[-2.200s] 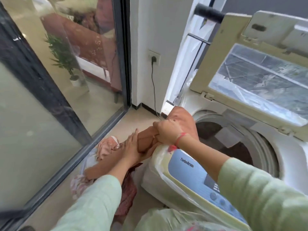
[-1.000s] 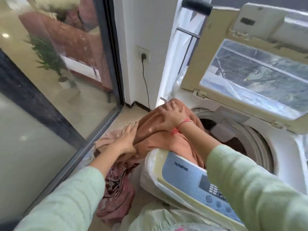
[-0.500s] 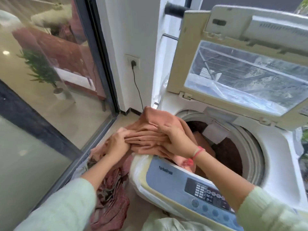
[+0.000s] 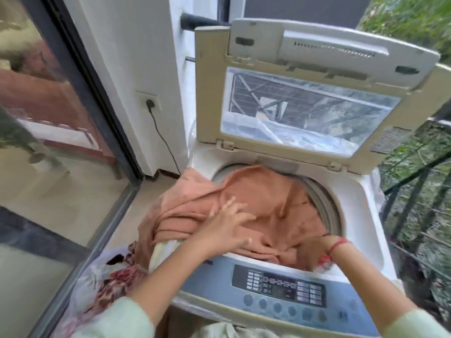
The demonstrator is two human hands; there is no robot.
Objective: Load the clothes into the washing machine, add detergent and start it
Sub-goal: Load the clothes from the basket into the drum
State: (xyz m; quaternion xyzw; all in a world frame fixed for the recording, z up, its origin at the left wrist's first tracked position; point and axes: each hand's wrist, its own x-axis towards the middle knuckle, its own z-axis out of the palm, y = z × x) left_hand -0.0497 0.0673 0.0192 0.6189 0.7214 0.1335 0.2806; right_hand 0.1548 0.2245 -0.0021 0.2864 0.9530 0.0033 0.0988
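Head view. Right hand [image 4: 311, 252]: fingers buried in folds, grip cannot be told; red thread band at the wrist. Drum of the washing machine [image 4: 361, 203]: almost wholly covered, only a grey ribbed arc showing at right. Orange-brown cloth [image 4: 263, 198]: soft, matte, creased; spread over the drum opening, one end hanging over the machine's left edge. Left hand [image 4: 227, 225]: fingers spread, pressed flat on the cloth. Lid [image 4: 210, 93]: cream plastic, raised upright, clear window. Control panel [image 4: 280, 289]: blue-grey, round buttons, labels blurred. Patterned clothes [image 4: 107, 276]: heaped on the floor at left, partly cut off by a sleeve.
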